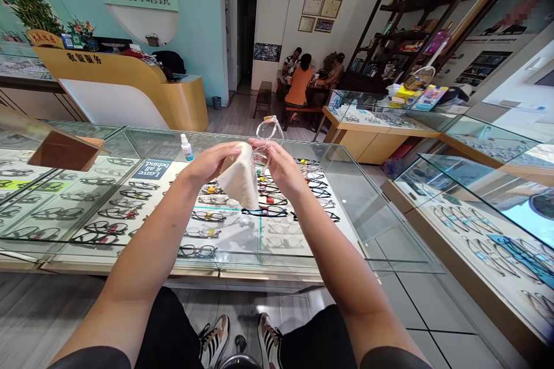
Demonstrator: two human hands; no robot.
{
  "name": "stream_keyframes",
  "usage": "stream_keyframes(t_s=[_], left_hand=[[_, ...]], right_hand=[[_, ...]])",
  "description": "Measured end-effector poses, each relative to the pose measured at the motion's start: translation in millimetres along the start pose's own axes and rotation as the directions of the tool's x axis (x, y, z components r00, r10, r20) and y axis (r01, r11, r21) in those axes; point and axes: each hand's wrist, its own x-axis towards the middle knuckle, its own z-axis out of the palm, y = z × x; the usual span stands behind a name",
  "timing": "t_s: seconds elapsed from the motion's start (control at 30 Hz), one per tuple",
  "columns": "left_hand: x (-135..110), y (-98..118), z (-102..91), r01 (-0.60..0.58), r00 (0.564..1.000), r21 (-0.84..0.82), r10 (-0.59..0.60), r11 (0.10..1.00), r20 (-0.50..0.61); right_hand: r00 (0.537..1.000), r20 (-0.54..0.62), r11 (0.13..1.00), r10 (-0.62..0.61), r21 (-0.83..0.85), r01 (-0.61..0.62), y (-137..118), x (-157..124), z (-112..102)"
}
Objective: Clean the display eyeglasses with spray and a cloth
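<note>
My left hand (212, 162) is closed on a cream cleaning cloth (239, 183) that hangs down from its fingers. My right hand (283, 168) grips a pair of clear-framed glasses (267, 132), held upright so that one lens rises above the fingertips. Cloth and glasses meet between the two hands, above a glass display counter (372, 225). Under the glass lie rows of several spectacle frames (208, 216) on white trays.
A small white spray bottle with a blue label (186, 147) stands on the counter just left of my hands. More glass showcases (485, 207) run along the right. A yellow reception desk (130, 78) is at the back left, and people sit at a table (303, 83) at the back.
</note>
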Motion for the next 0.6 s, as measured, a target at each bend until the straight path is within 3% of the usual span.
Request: stream_keyframes(t_s=[0.13, 0.33, 0.5, 0.6], left_hand=[[-0.4, -0.2, 2.6, 0.011, 0.999, 0.057, -0.014, 0.998, 0.048], [-0.8, -6.6, 2.1, 0.003, 1.0, 0.153, -0.007, 0.988, 0.026], [1.3, -6.8, 5.1, -0.074, 0.995, 0.268, 0.051, 0.961, 0.09], [2.6, -5.0, 9.3, -0.115, 0.992, 0.255, 0.099, 0.96, 0.073]], right_hand=[[0.999, 0.033, 1.0, -0.01, -0.006, 0.01, 1.0, -1.0, 3.1], [1.0, -0.009, 0.999, -0.015, -0.042, 0.015, 5.5, -1.7, 2.7], [1.0, -0.012, 0.999, -0.018, -0.04, 0.018, 5.1, -2.4, 3.2], [0.999, -0.034, 0.999, -0.024, -0.047, 0.022, 3.6, -2.1, 2.3]])
